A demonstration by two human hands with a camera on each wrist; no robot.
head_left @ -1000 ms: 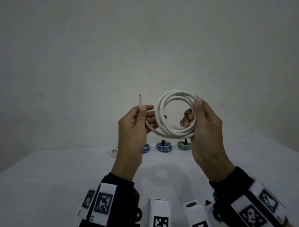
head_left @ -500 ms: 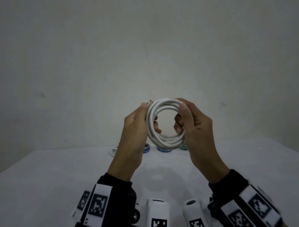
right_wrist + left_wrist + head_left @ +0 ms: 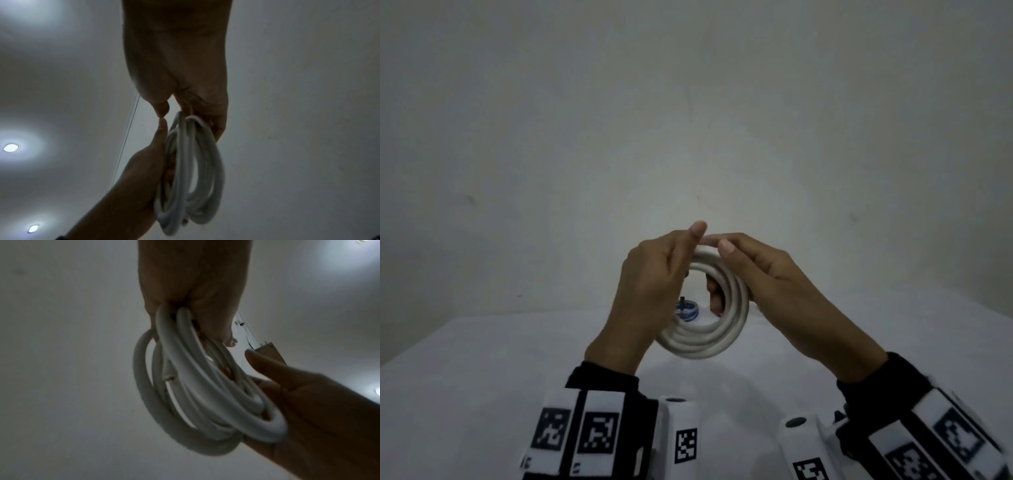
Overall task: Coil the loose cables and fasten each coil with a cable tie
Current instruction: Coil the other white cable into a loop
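A white cable coil (image 3: 705, 339) of several loops hangs in the air above the white table (image 3: 465, 377), held by both hands. My left hand (image 3: 654, 284) grips its left side, thumb pointing up. My right hand (image 3: 753, 274) grips its right side, fingers curled through the ring and thumb over the top. The thumbs meet at the top of the coil. The left wrist view shows the loops (image 3: 197, 395) running out of my left hand (image 3: 193, 293) into the right palm (image 3: 308, 410). The right wrist view shows the coil (image 3: 193, 175) edge-on below my right hand (image 3: 179, 68).
A small blue-and-white coil (image 3: 687, 310) with a black tie lies on the table at the far edge, seen through the held ring. The wall stands close behind it. Wrist-worn camera mounts with square markers sit near the bottom edge of the head view.
The loose cable end that my left hand held up has been laid into the coil. Both hands have closed together on the ring and lowered it towards the table.
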